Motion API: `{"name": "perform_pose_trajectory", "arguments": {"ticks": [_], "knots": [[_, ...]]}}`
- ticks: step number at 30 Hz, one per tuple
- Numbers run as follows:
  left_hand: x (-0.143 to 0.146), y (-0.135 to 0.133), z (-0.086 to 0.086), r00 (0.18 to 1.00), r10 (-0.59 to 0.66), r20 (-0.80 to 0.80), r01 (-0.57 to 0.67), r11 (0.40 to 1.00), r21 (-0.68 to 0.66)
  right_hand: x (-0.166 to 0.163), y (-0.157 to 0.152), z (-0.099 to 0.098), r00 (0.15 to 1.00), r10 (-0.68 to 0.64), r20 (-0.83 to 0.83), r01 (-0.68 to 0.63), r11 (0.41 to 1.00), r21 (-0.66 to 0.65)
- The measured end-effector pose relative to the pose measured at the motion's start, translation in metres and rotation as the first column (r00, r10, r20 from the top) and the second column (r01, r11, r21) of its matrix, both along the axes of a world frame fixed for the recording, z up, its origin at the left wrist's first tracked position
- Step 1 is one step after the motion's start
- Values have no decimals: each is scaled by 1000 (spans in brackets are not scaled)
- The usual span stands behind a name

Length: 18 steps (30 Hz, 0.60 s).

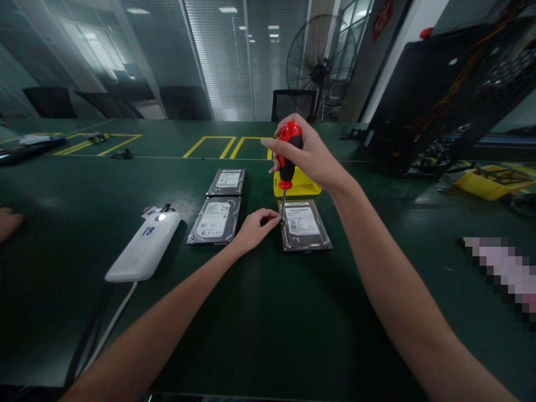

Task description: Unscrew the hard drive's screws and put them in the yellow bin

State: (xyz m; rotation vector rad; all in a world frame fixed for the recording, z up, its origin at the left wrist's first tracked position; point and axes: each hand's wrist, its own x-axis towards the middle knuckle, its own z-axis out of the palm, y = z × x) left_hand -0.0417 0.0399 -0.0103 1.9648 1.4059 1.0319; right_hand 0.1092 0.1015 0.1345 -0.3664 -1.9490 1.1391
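Observation:
A red and black screwdriver (290, 151) stands upright in my right hand (307, 148), whose fingers wrap its handle from above. Its metal tip meets the left edge of a hard drive (305, 226) that lies label up on the table. At that same spot my left hand (257, 229) has thumb and fingertips pinched together beside the tip; what is between them is too small to make out. To the left lie two more hard drives, a nearer one (214, 220) and a farther one (227, 182), end to end.
Behind the worked drive sits a yellow bin (299, 183). A white power bank-like device (144, 245) marked 18, with a cable, lies left. An open black computer case (427, 100) and a yellow tray (494, 181) stand right. Another person's hand (9, 223) shows at the left edge.

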Motion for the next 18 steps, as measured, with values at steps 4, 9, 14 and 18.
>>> {"name": "perform_pose_trajectory", "arguments": {"ticks": [4,9,14,18], "knots": [[1,-1,2,1000,10,-8,-10,1000,-9,1,-3,1,999,36,0,-36,999,1],[1,-3,4,1000,11,-13,-11,1000,-21,6,-8,8,997,25,69,-26,1000,9],[1,-3,4,1000,12,-20,-13,1000,-27,9,-8,11,996,1,86,-9,996,93],[2,-4,7,1000,16,-23,-16,1000,-24,9,-5,10,995,-8,100,-5,991,134]]}}
